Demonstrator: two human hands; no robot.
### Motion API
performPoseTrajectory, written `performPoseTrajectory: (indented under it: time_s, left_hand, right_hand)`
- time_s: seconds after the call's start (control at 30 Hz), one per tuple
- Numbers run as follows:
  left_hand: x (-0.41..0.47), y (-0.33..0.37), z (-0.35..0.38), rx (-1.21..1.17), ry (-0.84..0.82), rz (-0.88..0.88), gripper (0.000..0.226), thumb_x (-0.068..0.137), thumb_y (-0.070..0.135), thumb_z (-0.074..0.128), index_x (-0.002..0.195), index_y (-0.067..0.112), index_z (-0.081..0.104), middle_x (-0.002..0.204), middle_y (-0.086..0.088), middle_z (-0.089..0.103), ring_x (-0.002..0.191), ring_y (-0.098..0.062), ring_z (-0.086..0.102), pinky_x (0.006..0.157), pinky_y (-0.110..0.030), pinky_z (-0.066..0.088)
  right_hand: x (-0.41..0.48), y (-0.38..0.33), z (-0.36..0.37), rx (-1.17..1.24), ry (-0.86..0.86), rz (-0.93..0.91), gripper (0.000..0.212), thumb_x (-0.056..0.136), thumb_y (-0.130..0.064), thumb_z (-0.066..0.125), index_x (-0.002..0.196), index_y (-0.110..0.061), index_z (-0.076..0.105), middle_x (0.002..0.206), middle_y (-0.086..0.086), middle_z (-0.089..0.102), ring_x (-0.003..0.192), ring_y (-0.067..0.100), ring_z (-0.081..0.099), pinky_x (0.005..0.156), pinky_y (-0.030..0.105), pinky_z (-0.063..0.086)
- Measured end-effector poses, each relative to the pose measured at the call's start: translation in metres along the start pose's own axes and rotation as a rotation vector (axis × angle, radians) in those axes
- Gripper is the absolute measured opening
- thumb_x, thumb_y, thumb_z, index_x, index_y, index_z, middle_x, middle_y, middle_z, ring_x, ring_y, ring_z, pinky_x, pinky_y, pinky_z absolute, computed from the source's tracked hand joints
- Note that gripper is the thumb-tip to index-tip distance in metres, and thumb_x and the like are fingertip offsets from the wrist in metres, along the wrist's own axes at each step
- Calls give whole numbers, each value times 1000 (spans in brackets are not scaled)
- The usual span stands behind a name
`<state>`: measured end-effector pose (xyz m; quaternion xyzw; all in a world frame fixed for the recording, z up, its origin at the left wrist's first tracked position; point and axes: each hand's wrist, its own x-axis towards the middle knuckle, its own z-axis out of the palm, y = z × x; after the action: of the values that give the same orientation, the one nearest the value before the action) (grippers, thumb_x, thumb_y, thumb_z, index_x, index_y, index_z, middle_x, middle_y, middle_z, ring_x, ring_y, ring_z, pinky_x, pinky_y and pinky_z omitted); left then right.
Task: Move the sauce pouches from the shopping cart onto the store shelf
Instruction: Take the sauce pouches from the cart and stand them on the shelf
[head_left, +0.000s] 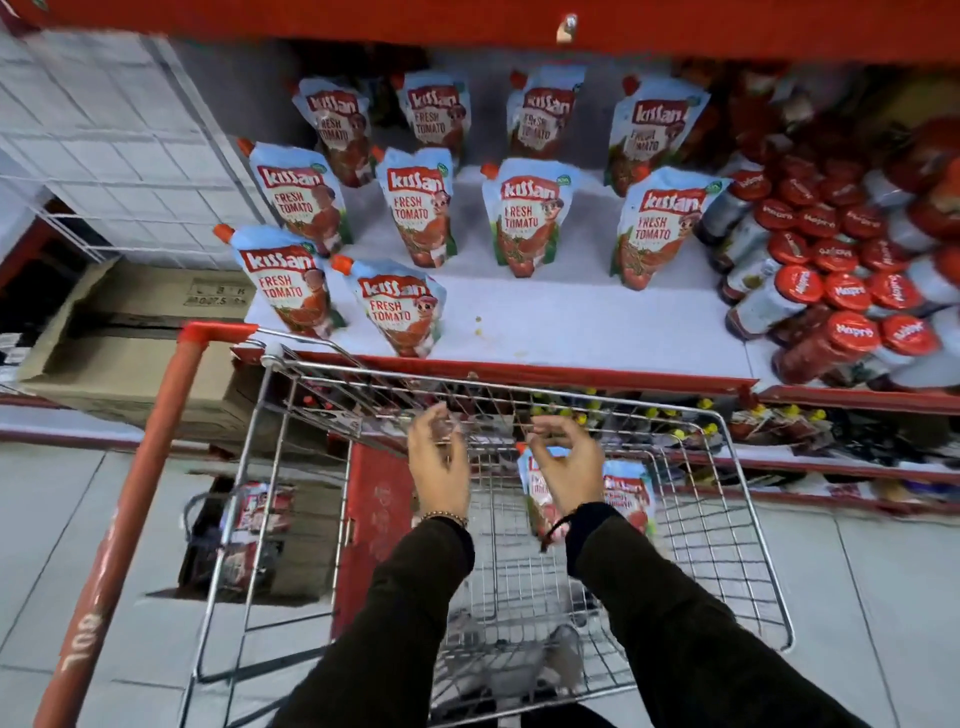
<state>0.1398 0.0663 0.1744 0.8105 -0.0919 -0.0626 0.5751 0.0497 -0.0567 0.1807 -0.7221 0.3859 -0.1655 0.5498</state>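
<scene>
Both arms reach forward and down, side by side, clad in dark long sleeves that end at the wrists. The left hand (439, 462) is seen from its back, fingers (434, 421) curled loosely forward and parted, closed on nothing; a beaded band circles its wrist. The right hand (569, 460) sits just beside it at the same height, apart from it, its fingers (550, 428) bent inward like a loose claw, thumb spread, also empty. A dark cord with a red end hangs from the right wrist. The two palms partly face each other
</scene>
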Motion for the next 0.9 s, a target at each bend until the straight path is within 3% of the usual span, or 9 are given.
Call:
performPoseTrajectory:
  time_s: [0.13, 0.23, 0.3, 0.37, 0.43, 0.53, 0.7, 0.77, 0.9]
  left_hand:
    - [-31, -34, 26, 86, -149, -117, 31, 93, 21, 51, 123, 25, 50, 122, 0, 51, 107, -24, 58, 93, -49, 54]
    - [-44, -68, 47, 228, -255, -197, 31, 95, 13, 49, 125, 12, 54, 125, -7, 58, 102, -10, 54, 91, -26, 48]
    - [-48, -91, 64, 308, -294, -284, 23, 96, 11, 47, 115, 8, 60, 123, -9, 59, 91, -4, 52, 83, -15, 45]
    - [-49, -107, 78, 331, -305, -411, 21, 97, 8, 45, 108, 6, 62, 121, -12, 59, 100, -15, 58, 88, -20, 44]
    - [-44, -120, 92, 318, -358, -470, 29, 96, 7, 45, 122, 2, 58, 127, -16, 61, 117, -29, 58, 97, -31, 44]
    - [-37, -141, 113, 356, -426, -530, 38, 98, 12, 41, 134, 7, 51, 137, -15, 57, 128, -32, 52, 107, -34, 41]
    - [-25, -177, 151, 315, -472, -638, 40, 98, 10, 40, 138, 5, 45, 144, -15, 51, 131, -33, 48, 110, -35, 38]
    - [-23, -194, 162, 311, -471, -658, 38, 96, 8, 41, 133, 4, 51, 138, -16, 55, 126, -35, 53, 107, -41, 43]
    - [-21, -227, 172, 258, -513, -659, 23, 93, 12, 45, 97, 5, 67, 108, -19, 71, 103, -39, 65, 93, -50, 53]
  right_hand:
    - [-12, 52, -21, 24, 17, 160, 17, 86, -12, 69, 100, -21, 66, 104, -5, 68, 99, 18, 64, 90, 34, 53]
    - [-14, 88, -32, 29, 26, 268, 20, 84, -7, 69, 94, -23, 65, 104, 1, 69, 100, 25, 66, 92, 40, 55]
    - [-9, 114, -35, -13, 26, 335, 14, 85, -10, 69, 98, -18, 68, 98, 2, 68, 95, 25, 66, 92, 44, 55]
    - [-4, 139, -36, -40, 31, 378, 17, 86, -12, 68, 103, -10, 69, 100, 8, 70, 93, 24, 65, 92, 49, 55]
    - [5, 159, -35, -82, 14, 389, 20, 89, -9, 63, 108, -6, 67, 107, 13, 70, 96, 26, 66, 92, 42, 55]
    - [23, 180, -32, -128, 10, 419, 28, 93, -13, 57, 120, -5, 62, 120, 13, 68, 110, 28, 65, 88, 24, 45]
    - [51, 211, -22, -173, -31, 425, 31, 95, -14, 54, 124, -6, 61, 126, 11, 66, 117, 27, 60, 96, 23, 42]
    - [58, 221, -18, -176, -70, 404, 28, 94, -15, 57, 119, -8, 65, 119, 9, 69, 109, 24, 63, 94, 25, 45]
    - [58, 232, -15, -192, -49, 368, 14, 90, -14, 63, 99, -7, 72, 93, 2, 70, 87, 15, 63, 84, 27, 49]
